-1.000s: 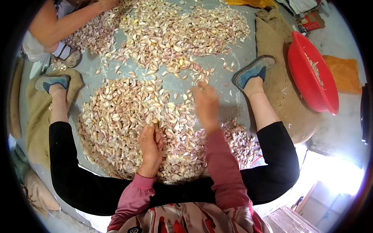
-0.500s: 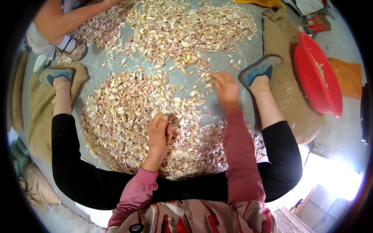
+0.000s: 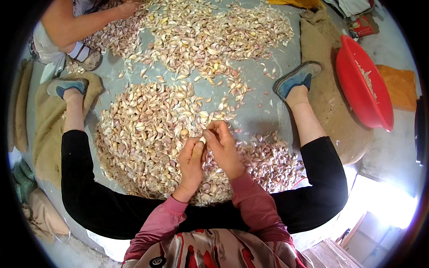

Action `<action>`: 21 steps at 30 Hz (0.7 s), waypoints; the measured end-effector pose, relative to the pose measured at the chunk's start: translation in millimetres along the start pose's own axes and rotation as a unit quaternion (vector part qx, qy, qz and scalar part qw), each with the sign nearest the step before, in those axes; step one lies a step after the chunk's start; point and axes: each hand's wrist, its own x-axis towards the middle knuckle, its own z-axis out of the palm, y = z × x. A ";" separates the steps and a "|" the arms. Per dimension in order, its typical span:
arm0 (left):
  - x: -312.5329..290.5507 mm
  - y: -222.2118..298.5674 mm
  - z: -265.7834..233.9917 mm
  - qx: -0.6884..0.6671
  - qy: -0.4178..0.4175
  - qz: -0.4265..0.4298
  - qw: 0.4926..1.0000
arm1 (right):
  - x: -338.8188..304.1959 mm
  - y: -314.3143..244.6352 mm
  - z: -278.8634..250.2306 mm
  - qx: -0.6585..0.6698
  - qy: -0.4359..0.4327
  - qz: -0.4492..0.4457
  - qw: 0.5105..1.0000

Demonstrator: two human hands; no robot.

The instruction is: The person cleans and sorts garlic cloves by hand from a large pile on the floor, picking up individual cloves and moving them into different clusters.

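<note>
Over the near pile of garlic cloves (image 3: pixel 138 129), both hands meet in front of me. My left hand (image 3: pixel 192 163) is closed, pinching a pale garlic clove (image 3: pixel 203 140) between thumb and fingers. From the other side, my right hand (image 3: pixel 224 149) closes on the same clove with its thumb and forefinger. Most of the clove is hidden by the fingertips. Loose cloves lie beneath and around both hands, with a smaller, pinkish heap of cloves (image 3: pixel 272 161) to the right of my right wrist.
Beyond lies another large garlic pile (image 3: pixel 201 35). A co-worker's arm (image 3: pixel 89 24) reaches over cloves at the far left. To the right, a red basin (image 3: pixel 357 85) tilts on burlap sacking (image 3: pixel 319 49). My outstretched legs flank the near pile.
My right hand has come back from the far right to meet my left hand at the clove. My left hand has shifted slightly right. The co-worker's hand has moved a little nearer.
</note>
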 end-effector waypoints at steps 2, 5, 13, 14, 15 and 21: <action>-0.5 -6.8 -0.8 -0.035 0.014 -0.009 0.999 | -0.1 7.1 5.8 -0.047 0.006 0.049 0.998; -1.9 -8.7 -2.4 -0.092 0.058 -0.041 0.993 | -11.2 5.9 17.5 -0.135 0.009 -0.065 0.989; 17.0 2.4 -1.4 -0.249 0.194 -0.121 0.941 | -6.1 15.2 24.9 -0.243 -0.027 -0.306 0.920; 19.7 3.4 -6.8 -0.249 0.184 -0.131 0.942 | -7.5 10.6 19.4 -0.259 -0.065 -0.231 0.936; 22.4 4.7 -18.1 -0.248 0.174 -0.140 0.943 | -0.1 8.3 11.6 -0.284 -0.040 -0.198 0.937; 22.5 6.3 -15.1 -0.155 0.107 -0.181 0.965 | 137.8 -15.5 -44.1 -0.488 0.162 -0.329 0.792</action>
